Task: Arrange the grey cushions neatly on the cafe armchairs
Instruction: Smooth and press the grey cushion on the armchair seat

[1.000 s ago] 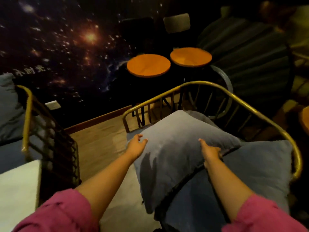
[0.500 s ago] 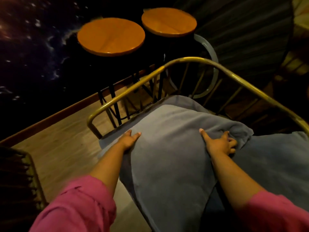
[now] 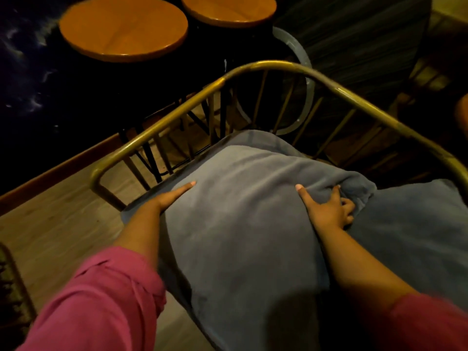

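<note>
A grey cushion (image 3: 240, 219) lies in the armchair with the curved brass rail (image 3: 278, 65) and dark spindles. My left hand (image 3: 169, 198) rests flat against the cushion's left edge, fingers straight. My right hand (image 3: 326, 211) lies on its right side, thumb spread out and fingers bunching the fabric near the far right corner. A second grey cushion (image 3: 410, 229) sits to the right, partly under the first. Beneath them a grey seat pad (image 3: 253, 138) shows at the back.
Two round orange stools (image 3: 124, 29) (image 3: 228, 7) stand beyond the chair's back rail. A dark ribbed chair (image 3: 354, 34) is at the upper right. Wooden floor (image 3: 58, 224) lies to the left, with another chair's frame (image 3: 12, 274) at the left edge.
The cushion has gone from held up and tilted to lying down in the chair. The view has moved closer and lower. My right fingers now dig into the far corner.
</note>
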